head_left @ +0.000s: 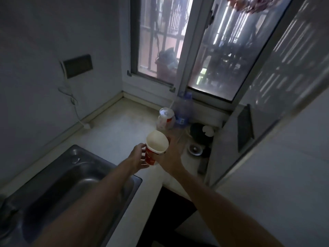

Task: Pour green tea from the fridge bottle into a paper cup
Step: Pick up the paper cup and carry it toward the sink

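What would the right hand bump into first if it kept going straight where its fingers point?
Likely the red-and-white container on the counter, just beyond the right hand; the clear bottle stands beside it. Depth is unclear.

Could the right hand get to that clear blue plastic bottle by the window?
Probably yes: nothing stands between the right hand, beside the red paper cup, and the clear blue plastic bottle.

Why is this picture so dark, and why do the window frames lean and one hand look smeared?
Head view: daylight enters only through the window, leaving the sink dim while the paper cup catches it on its pale inside; head view: the wide-angle lens slants that window's frame; head view: the right hand is motion-smeared, the left hand sharper.
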Demonstrator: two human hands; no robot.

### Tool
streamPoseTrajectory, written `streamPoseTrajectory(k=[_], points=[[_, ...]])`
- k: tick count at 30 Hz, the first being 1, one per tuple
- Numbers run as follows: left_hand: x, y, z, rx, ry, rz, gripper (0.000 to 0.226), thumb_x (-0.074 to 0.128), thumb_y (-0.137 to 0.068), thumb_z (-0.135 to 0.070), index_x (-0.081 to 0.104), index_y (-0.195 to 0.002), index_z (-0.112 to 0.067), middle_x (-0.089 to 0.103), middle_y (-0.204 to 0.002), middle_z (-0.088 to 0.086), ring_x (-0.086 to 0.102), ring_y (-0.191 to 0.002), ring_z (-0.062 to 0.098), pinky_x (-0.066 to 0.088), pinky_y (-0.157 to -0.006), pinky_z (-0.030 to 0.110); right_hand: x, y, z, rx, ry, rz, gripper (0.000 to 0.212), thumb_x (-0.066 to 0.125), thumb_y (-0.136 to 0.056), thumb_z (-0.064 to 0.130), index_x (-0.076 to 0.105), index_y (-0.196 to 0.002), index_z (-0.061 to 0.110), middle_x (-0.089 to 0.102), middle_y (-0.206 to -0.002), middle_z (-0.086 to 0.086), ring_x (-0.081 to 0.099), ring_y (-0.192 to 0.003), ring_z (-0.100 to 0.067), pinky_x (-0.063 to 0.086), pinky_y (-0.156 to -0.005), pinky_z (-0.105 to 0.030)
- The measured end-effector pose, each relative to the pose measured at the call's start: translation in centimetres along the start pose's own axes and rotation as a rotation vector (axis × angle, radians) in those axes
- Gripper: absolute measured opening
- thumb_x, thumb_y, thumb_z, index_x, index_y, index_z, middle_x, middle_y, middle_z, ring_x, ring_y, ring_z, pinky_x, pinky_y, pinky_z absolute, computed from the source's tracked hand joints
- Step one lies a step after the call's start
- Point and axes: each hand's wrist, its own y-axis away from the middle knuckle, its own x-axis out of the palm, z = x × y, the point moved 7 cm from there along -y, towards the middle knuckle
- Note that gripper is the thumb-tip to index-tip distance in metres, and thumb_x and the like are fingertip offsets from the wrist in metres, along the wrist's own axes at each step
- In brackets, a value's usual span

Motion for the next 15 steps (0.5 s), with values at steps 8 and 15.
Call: streamPoseTrajectory(k=[8, 15], points=[[-1.4, -5.3, 0.4, -0.088, -0.037, -0.027, 0.037, 0.034, -0.098, -0.03, 0.056, -0.113, -0.005, 0.054, -0.083, 0.016, 0.057, -0.064, 0.026, 0.043, -0.058, 0.03, 2.9, -2.8, -5.3, 0.116, 0.008, -0.045, 0.078, 0.092, -0.059, 0.02, 0.041, -0.118, 0.015, 0.056, -0.11, 0.003, 0.061, -0.09, -0.001, 0.052, -0.069, -0.014], [-3.0, -8.9, 0.6, -0.059, -0.081, -0.128, 0.031, 0.056, -0.09, -0.012, 0.06, -0.117, 0.004, 0.056, -0.123, 0.025, 0.061, -0.101, 0.042, 0.057, -0.069, 0.041, 4.4, -3.3, -8.8, 0.169, 0.01, -0.051, 0.082, 0.093, -0.058, 0.017, 0.038, -0.118, 0.013, 0.051, -0.105, 0.009, 0.059, -0.09, 0.0, 0.049, -0.064, -0.007]])
